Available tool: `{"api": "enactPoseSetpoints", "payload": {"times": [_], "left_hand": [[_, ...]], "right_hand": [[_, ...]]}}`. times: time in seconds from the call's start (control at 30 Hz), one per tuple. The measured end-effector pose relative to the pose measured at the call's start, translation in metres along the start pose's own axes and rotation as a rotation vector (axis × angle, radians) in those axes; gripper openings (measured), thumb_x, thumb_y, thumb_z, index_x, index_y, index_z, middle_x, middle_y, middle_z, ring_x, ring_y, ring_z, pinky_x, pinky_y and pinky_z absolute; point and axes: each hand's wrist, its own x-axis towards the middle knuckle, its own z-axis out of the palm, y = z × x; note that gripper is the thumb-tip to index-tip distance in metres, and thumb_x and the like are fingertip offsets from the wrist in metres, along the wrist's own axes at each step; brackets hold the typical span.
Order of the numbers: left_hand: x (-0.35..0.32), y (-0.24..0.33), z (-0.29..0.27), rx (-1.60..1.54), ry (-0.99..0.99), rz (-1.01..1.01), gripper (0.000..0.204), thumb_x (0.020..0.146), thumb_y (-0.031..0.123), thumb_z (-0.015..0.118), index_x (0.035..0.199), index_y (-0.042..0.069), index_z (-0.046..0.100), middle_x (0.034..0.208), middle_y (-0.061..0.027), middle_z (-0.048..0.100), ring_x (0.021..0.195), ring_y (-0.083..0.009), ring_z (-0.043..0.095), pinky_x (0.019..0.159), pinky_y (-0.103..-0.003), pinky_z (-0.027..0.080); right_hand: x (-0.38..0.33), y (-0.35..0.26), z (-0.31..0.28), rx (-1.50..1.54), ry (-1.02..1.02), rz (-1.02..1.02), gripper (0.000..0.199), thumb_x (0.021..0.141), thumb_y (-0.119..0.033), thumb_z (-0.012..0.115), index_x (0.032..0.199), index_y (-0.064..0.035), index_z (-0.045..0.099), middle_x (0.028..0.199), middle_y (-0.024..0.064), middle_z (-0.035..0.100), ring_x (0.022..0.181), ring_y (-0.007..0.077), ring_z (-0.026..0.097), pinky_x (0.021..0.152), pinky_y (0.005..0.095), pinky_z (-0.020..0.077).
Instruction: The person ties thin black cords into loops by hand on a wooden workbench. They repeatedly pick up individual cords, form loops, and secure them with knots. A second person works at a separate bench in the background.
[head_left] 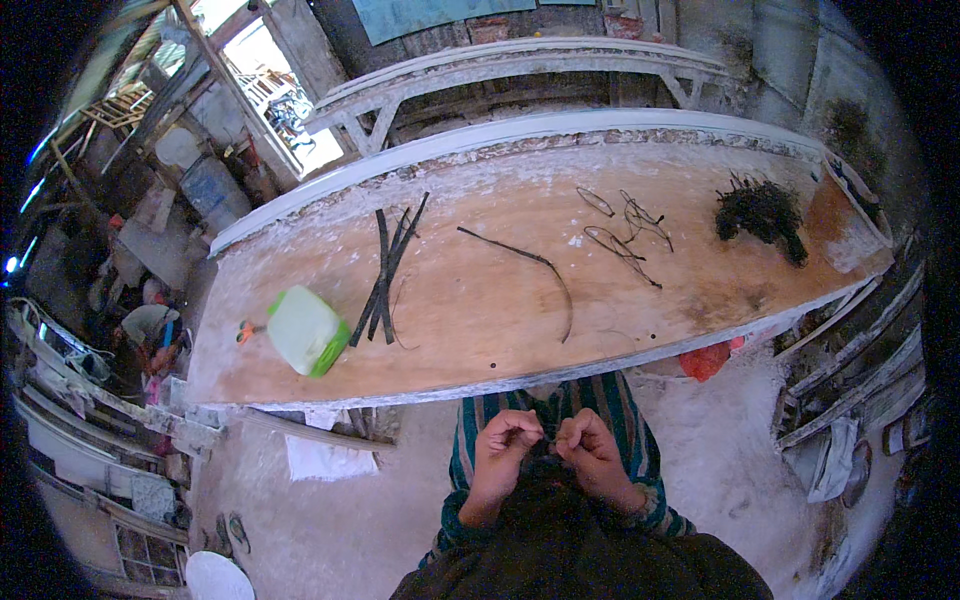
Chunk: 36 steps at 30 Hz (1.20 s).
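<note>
A green-and-white jug (306,330) lies on the wooden table (480,300) (beside dark strips (385,275)).

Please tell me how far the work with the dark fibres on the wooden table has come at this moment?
Looks done: a few thin twisted loops lie on the wooden table. In hand: the left hand and right hand pinch a small dark strand between them, close to the body. Left: a dark fibre pile, flat dark strips and one long curved strip lie untouched.
</note>
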Motion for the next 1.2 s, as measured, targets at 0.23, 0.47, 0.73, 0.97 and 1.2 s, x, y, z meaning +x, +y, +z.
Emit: {"api": "enactPoseSetpoints", "payload": {"times": [0.23, 0.47, 0.73, 0.97, 1.2], "left_hand": [[-0.001, 0.023, -0.001, -0.023, -0.133, -0.299, 0.014, 0.080, 0.003, 0.059, 0.094, 0.002, 0.058, 0.090, -0.0052, 0.058, 0.087, -0.0142, 0.055, 0.084, -0.027, 0.040], [0.006, 0.018, -0.007, 0.535, -0.400, -0.118, 0.016, 0.074, 0.005, 0.065, 0.089, 0.003, 0.061, 0.082, -0.0094, 0.061, 0.082, -0.0181, 0.058, 0.071, -0.028, 0.045], [0.005, 0.018, -0.009, 0.581, -0.816, 0.050, 0.019, 0.082, 0.020, 0.056, 0.080, 0.001, 0.057, 0.078, -0.0123, 0.056, 0.073, -0.0262, 0.056, 0.064, -0.033, 0.043], [0.001, 0.018, -0.006, 0.231, -0.813, 0.046, 0.026, 0.083, 0.024, 0.053, 0.073, 0.001, 0.053, 0.071, -0.0102, 0.052, 0.067, -0.0228, 0.053, 0.060, -0.031, 0.041], [-0.001, 0.016, -0.002, 0.095, -0.812, -0.035, 0.028, 0.084, 0.025, 0.051, 0.069, 0.001, 0.050, 0.066, -0.0080, 0.050, 0.062, -0.0200, 0.050, 0.057, -0.030, 0.038]], "right_hand": [[-0.005, -0.012, -0.012, -0.212, 0.011, 0.147, 0.013, 0.081, 0.002, 0.051, 0.084, -0.0076, 0.043, 0.078, 0.0010, 0.042, 0.072, 0.0090, 0.043, 0.067, 0.0209, 0.0347], [-0.001, -0.025, -0.013, -0.301, -0.049, 0.266, 0.010, 0.082, 0.001, 0.051, 0.086, -0.0067, 0.046, 0.081, -0.0005, 0.044, 0.076, 0.0070, 0.045, 0.069, 0.0201, 0.0365], [-0.009, -0.036, -0.021, -0.157, -0.290, 0.438, 0.004, 0.084, -0.011, 0.052, 0.085, -0.0077, 0.050, 0.082, -0.0012, 0.049, 0.078, 0.0079, 0.046, 0.070, 0.0225, 0.0378], [-0.011, -0.043, -0.010, 0.101, -0.259, 0.425, 0.012, 0.078, 0.001, 0.053, 0.073, -0.0083, 0.046, 0.072, -0.0002, 0.046, 0.068, 0.0093, 0.044, 0.063, 0.0211, 0.0340], [-0.018, -0.036, -0.008, 0.453, -0.120, 0.476, 0.022, 0.074, 0.003, 0.056, 0.071, -0.0110, 0.039, 0.067, -0.0016, 0.041, 0.061, 0.0104, 0.041, 0.055, 0.0231, 0.0332]]}}
